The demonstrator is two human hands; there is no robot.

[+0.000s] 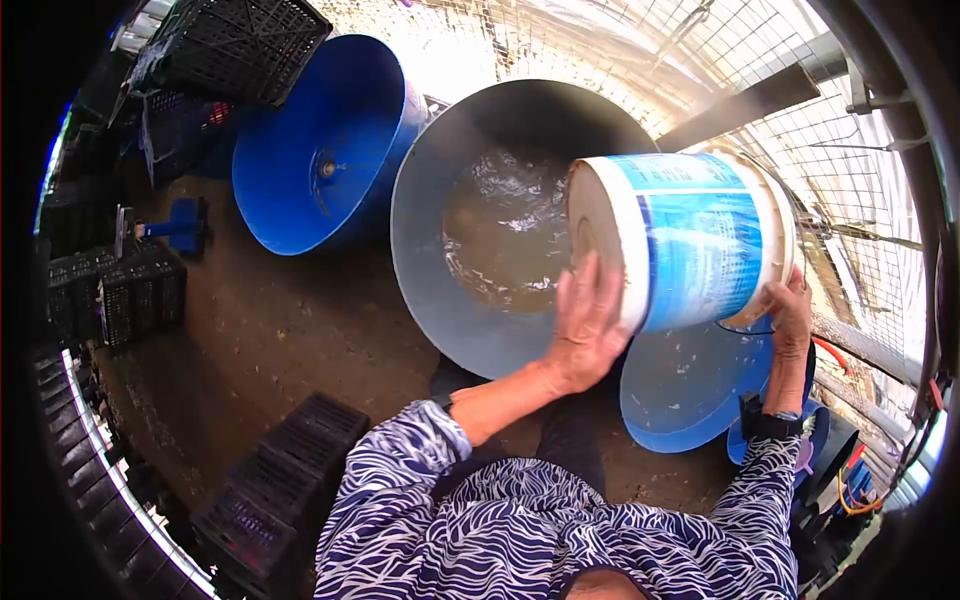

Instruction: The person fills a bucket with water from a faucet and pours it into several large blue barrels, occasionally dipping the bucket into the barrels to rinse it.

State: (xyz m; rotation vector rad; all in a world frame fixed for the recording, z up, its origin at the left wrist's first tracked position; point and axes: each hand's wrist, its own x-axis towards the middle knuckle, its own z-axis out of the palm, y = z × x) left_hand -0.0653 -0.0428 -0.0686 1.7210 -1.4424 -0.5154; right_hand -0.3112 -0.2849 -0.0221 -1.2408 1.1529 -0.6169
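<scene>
A white bucket [705, 240] with a blue printed label is tipped onto its side, its round base facing left and its rim facing right. Spread over the lower edge of that base, my left hand [588, 325] bears against the bucket, its fingers slightly blurred. My right hand [790, 308] grips the rim at the other end. Behind the bucket stands a large round grey tub [425, 285], partly hidden by it, with murky, rippling water [505, 235] inside. Below the bucket is a smaller blue tub [690, 395] with a greyish interior. What the bucket holds is hidden.
An open blue tub [300, 150] leans at the upper left, beside black plastic crates [235, 50]. More black crates [285, 470] stand on the dark floor at lower left. Wire mesh [740, 50] and a metal bar [745, 105] border the back right. Cables [858, 485] hang at right.
</scene>
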